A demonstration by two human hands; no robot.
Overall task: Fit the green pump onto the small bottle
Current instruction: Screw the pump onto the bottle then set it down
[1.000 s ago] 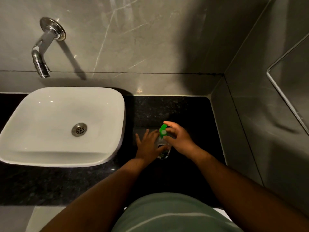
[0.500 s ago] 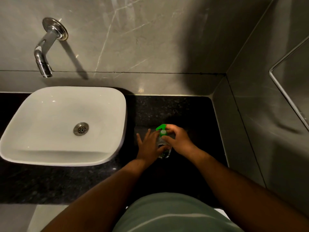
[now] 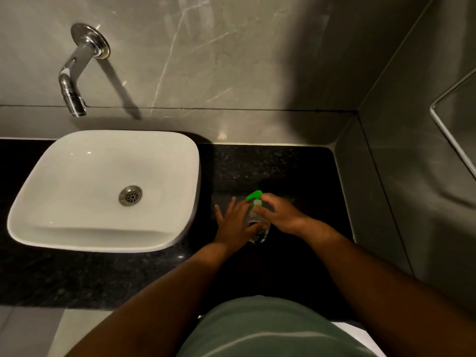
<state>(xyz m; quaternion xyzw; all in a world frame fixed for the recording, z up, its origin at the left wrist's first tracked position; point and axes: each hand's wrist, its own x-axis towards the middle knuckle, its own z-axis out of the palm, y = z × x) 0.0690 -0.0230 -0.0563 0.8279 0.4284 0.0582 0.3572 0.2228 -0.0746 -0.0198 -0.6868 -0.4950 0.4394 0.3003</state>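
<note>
A small clear bottle (image 3: 257, 231) stands on the black counter (image 3: 283, 171), right of the sink. My left hand (image 3: 235, 222) grips the bottle's left side with the thumb across its front and the other fingers spread. The green pump (image 3: 254, 195) sits on the bottle's neck, its spout pointing up and to the left. My right hand (image 3: 279, 215) pinches the pump's collar between thumb and fingers from the right. Both hands hide much of the bottle.
A white basin (image 3: 177, 161) sits on the counter to the left, with a chrome wall tap (image 3: 74, 83) above it. Grey walls close the back and right side. A metal-edged panel (image 3: 453, 140) runs along the right wall.
The pump's spout has turned under my right hand's fingers and now points further left. My left hand has stayed on the bottle.
</note>
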